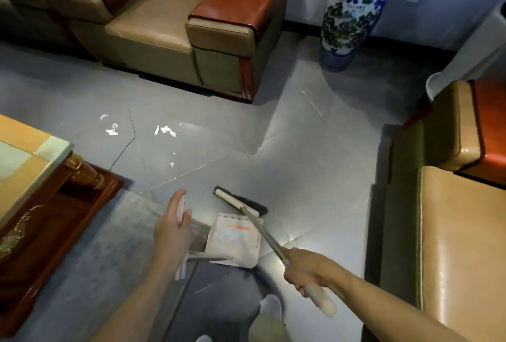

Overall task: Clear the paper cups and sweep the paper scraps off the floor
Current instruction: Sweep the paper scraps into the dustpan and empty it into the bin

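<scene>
Several white paper scraps point(165, 130) lie on the grey floor ahead, with more scraps point(111, 131) to their left and a small bit point(172, 164) nearer me. My right hand point(306, 270) grips the white end of a broom handle. The broom's head point(237, 201), black bristles under a cream bar, rests on the floor just past a white dustpan point(232, 243). My left hand point(172, 225) holds the white grip of the dustpan's long handle, and the pan sits flat on the floor. No paper cups are in view.
A wooden coffee table point(41, 177) stands at the left. Leather armchairs point(175, 26) line the back, and a sofa point(451, 218) fills the right. A tall blue-and-white vase point(353, 13) stands by the far wall. My feet point(269, 311) are at the bottom.
</scene>
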`<control>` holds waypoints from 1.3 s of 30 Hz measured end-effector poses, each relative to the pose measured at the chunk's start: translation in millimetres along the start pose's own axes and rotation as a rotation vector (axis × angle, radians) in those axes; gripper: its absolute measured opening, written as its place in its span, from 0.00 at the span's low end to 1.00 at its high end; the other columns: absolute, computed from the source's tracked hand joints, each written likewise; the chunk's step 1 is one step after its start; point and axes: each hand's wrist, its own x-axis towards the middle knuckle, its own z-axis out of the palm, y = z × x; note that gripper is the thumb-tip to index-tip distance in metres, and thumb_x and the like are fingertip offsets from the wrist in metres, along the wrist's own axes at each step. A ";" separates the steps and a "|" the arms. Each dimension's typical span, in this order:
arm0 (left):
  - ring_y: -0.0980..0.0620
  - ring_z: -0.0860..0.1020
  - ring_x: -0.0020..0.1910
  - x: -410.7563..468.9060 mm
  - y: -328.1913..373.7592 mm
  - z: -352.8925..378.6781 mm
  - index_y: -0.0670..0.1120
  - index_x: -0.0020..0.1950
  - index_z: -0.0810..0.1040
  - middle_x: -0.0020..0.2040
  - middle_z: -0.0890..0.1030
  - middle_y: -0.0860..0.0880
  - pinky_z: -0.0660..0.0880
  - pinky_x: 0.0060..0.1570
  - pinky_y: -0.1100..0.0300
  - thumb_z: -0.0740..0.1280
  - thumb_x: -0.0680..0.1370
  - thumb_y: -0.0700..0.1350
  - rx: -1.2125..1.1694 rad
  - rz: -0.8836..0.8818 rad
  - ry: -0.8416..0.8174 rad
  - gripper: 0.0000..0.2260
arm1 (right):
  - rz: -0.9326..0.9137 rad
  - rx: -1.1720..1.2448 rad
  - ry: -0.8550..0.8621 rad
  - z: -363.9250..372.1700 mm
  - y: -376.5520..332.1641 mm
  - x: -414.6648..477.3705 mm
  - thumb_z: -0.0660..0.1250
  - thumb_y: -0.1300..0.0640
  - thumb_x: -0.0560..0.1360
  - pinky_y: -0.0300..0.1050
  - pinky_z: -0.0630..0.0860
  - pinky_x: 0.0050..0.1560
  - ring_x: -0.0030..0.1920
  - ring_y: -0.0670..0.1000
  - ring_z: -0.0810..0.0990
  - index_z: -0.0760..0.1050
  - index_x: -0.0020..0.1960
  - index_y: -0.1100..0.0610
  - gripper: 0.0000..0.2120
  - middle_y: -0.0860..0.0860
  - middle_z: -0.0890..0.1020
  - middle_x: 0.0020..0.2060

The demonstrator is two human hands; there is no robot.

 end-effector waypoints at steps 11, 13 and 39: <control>0.42 0.75 0.52 -5.2 19.5 7.2 0.54 0.67 0.68 0.56 0.77 0.43 0.74 0.49 0.49 0.60 0.81 0.43 -0.004 0.034 0.101 0.16 | -0.072 0.269 0.035 -53.0 -9.5 -59.3 0.54 0.64 0.73 0.39 0.69 0.25 0.25 0.49 0.69 0.71 0.65 0.50 0.23 0.52 0.74 0.32; 0.43 0.75 0.51 3.1 26.5 1.1 0.54 0.68 0.68 0.55 0.77 0.42 0.73 0.46 0.51 0.59 0.81 0.43 0.002 0.029 0.145 0.16 | -0.087 0.276 0.085 -65.1 -19.3 -56.9 0.55 0.65 0.72 0.39 0.70 0.25 0.24 0.49 0.69 0.70 0.67 0.51 0.25 0.51 0.73 0.28; 0.44 0.68 0.68 241.2 51.0 -90.6 0.53 0.73 0.62 0.72 0.67 0.49 0.69 0.50 0.57 0.57 0.82 0.44 -0.208 -0.342 0.435 0.19 | -0.159 -0.108 0.196 -293.0 -293.2 169.0 0.56 0.69 0.70 0.44 0.75 0.29 0.27 0.54 0.75 0.75 0.54 0.64 0.15 0.57 0.77 0.32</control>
